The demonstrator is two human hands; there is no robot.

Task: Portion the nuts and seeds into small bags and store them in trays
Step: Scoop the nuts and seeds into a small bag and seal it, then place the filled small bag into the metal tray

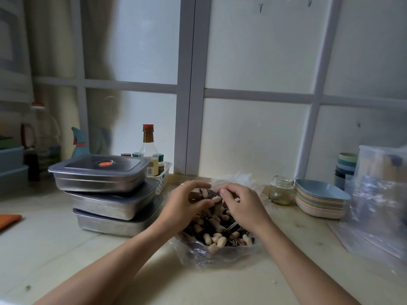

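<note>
Peanuts [220, 238] in their shells, mixed with dark seeds [199, 237], lie heaped in a big clear bag [198, 258] that sits open on the pale counter [99, 249] straight ahead of the person. The heap's long axis runs away from the person toward the window, and the single shells point every way.

Over the far end of the heap, the left hand [187, 205] and the right hand [242, 205] meet with fingers curled. Each pinches a side of a small bag [208, 193] that holds a few peanuts and seeds and hangs just above the pile. Which way its mouth faces cannot be told.

Left of the hands stand three steel trays [110, 194], stacked crookedly with grey lids on; the top lid bears an orange spot. To the right lie loose clear bags [378, 208].

Further back on the right are a glass jar [282, 190] and, just beside it, a stack of pastel plates [319, 201], with stacked cups [346, 166] behind. Behind the trays a white basket [164, 176] holds a red-capped bottle [148, 142] and small jars. The grey window frame [191, 84] closes the back.
</note>
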